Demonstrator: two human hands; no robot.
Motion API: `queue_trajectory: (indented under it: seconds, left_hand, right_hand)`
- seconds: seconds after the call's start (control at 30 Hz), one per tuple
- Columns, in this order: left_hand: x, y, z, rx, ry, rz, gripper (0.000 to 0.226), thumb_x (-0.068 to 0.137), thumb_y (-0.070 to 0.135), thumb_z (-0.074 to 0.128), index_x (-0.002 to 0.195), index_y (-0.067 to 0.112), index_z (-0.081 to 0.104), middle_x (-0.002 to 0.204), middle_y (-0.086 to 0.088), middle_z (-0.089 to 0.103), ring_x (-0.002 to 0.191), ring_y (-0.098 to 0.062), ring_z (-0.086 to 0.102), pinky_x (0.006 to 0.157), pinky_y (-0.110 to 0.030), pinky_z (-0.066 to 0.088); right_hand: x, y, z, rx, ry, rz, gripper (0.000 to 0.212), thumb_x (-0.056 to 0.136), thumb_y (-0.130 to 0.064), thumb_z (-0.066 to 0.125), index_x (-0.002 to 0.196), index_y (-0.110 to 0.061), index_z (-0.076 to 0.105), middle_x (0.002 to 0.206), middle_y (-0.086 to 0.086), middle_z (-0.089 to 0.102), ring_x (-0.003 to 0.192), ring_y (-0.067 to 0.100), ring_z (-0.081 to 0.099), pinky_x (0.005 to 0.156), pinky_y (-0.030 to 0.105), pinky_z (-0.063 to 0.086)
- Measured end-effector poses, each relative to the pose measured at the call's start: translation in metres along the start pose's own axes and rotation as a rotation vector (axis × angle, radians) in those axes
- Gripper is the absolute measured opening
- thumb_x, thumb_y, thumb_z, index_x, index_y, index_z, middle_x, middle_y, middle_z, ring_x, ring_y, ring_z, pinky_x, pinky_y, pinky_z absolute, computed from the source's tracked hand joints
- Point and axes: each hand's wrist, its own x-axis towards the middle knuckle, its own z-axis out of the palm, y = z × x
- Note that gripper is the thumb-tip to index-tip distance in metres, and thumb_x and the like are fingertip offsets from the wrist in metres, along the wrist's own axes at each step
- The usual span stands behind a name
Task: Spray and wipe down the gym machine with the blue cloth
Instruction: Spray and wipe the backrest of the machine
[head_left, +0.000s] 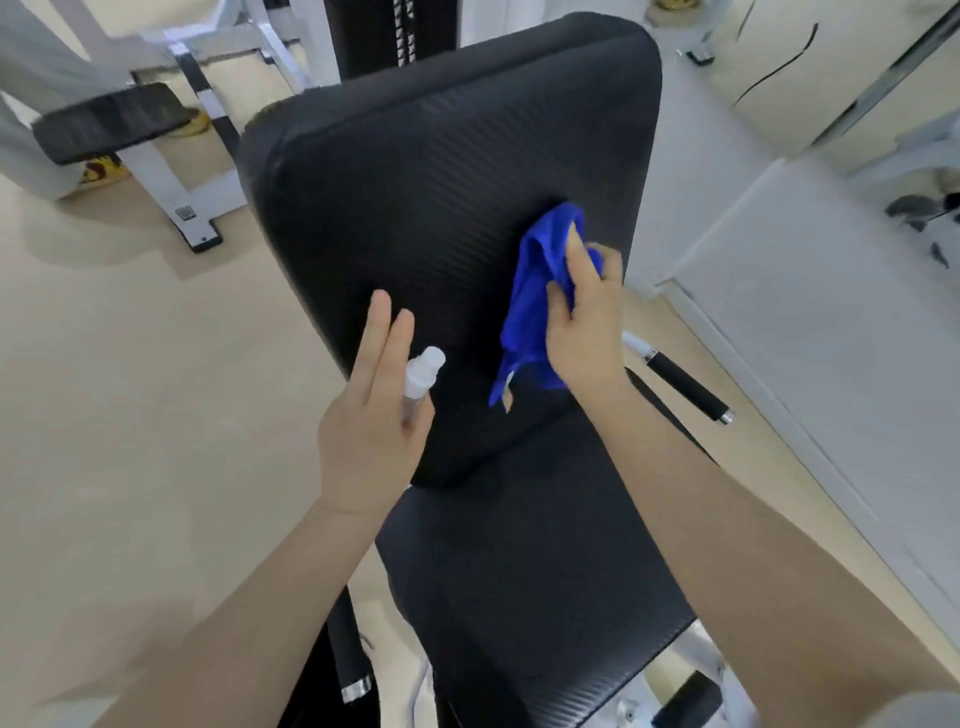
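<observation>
The right hand (584, 317) bunches the blue cloth (535, 296) in its fingers and presses it against the right side of the gym machine's black ribbed back pad (441, 208). Toward the pad's lower left edge, the left hand (371, 415) holds a small white spray bottle (423, 374), apparently under the thumb, two fingers extended. Pale beige floor (156, 364) surrounds the pad, with a white-framed bench (111, 124) beyond its left side.

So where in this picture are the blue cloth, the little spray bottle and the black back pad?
blue cloth (530, 291): head view, on the bunched middle fold beside the right hand.
spray bottle (423, 371): head view, on its white cap above the left hand.
back pad (415, 197): head view, on the bare ribbed centre.
</observation>
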Motion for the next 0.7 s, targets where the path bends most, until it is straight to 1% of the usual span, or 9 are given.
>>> queue_trajectory:
  seconds: [0.1,0.2,0.3,0.37,0.43,0.47,0.53,0.6,0.7]
  left_hand:
    - [0.002,0.009,0.008,0.040,-0.032,0.092,0.062,0.078,0.004,0.058,0.134,0.018,0.035,0.148,0.000,0.023,0.061,-0.024,0.060,0.041,-0.023,0.037]
    - [0.003,0.010,0.017,0.073,-0.053,0.159,0.061,0.076,0.000,0.059,0.130,0.018,0.039,0.148,-0.005,0.025,0.056,-0.027,0.058,0.039,-0.026,0.040]
    - [0.002,0.007,0.020,0.066,-0.064,0.172,0.056,0.077,0.003,0.056,0.128,0.017,0.041,0.144,-0.004,0.030,0.067,-0.031,0.062,0.040,-0.030,0.046]
    - [0.000,0.008,0.022,0.043,-0.089,0.168,0.054,0.077,0.006,0.055,0.128,0.017,0.041,0.137,0.000,0.036,0.084,-0.025,0.061,0.044,-0.031,0.050]
    - [-0.001,0.010,0.023,-0.008,-0.157,0.131,0.053,0.079,0.012,0.054,0.128,0.021,0.038,0.126,0.004,0.043,0.092,-0.014,0.053,0.052,-0.030,0.053]
    - [-0.001,0.013,0.022,-0.062,-0.194,0.048,0.052,0.081,0.017,0.053,0.129,0.025,0.036,0.120,0.004,0.048,0.093,-0.011,0.050,0.059,-0.029,0.052]
    - [-0.004,0.015,0.014,-0.161,-0.255,-0.135,0.051,0.083,0.021,0.053,0.130,0.029,0.038,0.113,0.005,0.055,0.091,-0.009,0.050,0.071,-0.031,0.047]
    - [-0.005,0.014,0.009,-0.166,-0.260,-0.243,0.047,0.084,0.015,0.058,0.129,0.021,0.045,0.106,0.012,0.055,0.088,-0.013,0.056,0.075,-0.031,0.046]
    - [-0.007,0.002,-0.003,-0.083,-0.306,-0.257,0.035,0.083,0.011,0.060,0.117,0.016,0.051,0.087,0.008,0.058,0.075,-0.025,0.060,0.067,-0.031,0.045]
  right_hand:
    - [0.039,0.022,-0.019,0.024,0.136,0.101,0.056,0.089,0.007,0.037,0.141,-0.013,0.040,0.111,0.001,0.033,0.085,0.009,0.041,0.078,-0.002,0.028]
    - [0.050,0.041,-0.020,0.116,0.183,0.269,0.058,0.089,0.009,0.031,0.142,-0.013,0.037,0.113,0.002,0.033,0.074,-0.005,0.041,0.069,-0.007,0.027]
    - [0.053,0.040,-0.024,0.163,0.197,0.355,0.059,0.089,0.008,0.029,0.143,-0.015,0.036,0.117,0.005,0.036,0.074,-0.007,0.041,0.070,-0.006,0.028]
    - [0.037,0.021,-0.021,0.133,0.186,0.226,0.059,0.089,0.008,0.034,0.143,-0.015,0.037,0.117,0.007,0.038,0.079,-0.001,0.044,0.079,0.001,0.033]
    - [0.004,-0.005,-0.002,0.036,0.106,-0.102,0.060,0.082,0.008,0.037,0.138,-0.013,0.045,0.117,0.014,0.043,0.089,0.015,0.047,0.086,0.025,0.042]
    - [-0.014,-0.015,0.010,-0.017,0.038,-0.273,0.060,0.079,0.006,0.036,0.135,-0.013,0.049,0.118,0.018,0.045,0.091,0.025,0.046,0.082,0.035,0.045]
    - [-0.033,-0.021,0.026,-0.124,-0.073,-0.475,0.060,0.076,0.002,0.037,0.130,-0.019,0.052,0.121,0.016,0.046,0.091,0.033,0.045,0.073,0.043,0.048]
    - [-0.026,-0.010,0.022,-0.194,-0.064,-0.475,0.062,0.074,0.007,0.042,0.129,-0.021,0.052,0.120,0.018,0.050,0.091,0.036,0.048,0.072,0.045,0.049]
    - [-0.008,-0.003,0.007,-0.152,0.111,-0.144,0.068,0.074,0.015,0.042,0.132,-0.017,0.053,0.122,0.022,0.048,0.095,0.038,0.049,0.079,0.034,0.043]
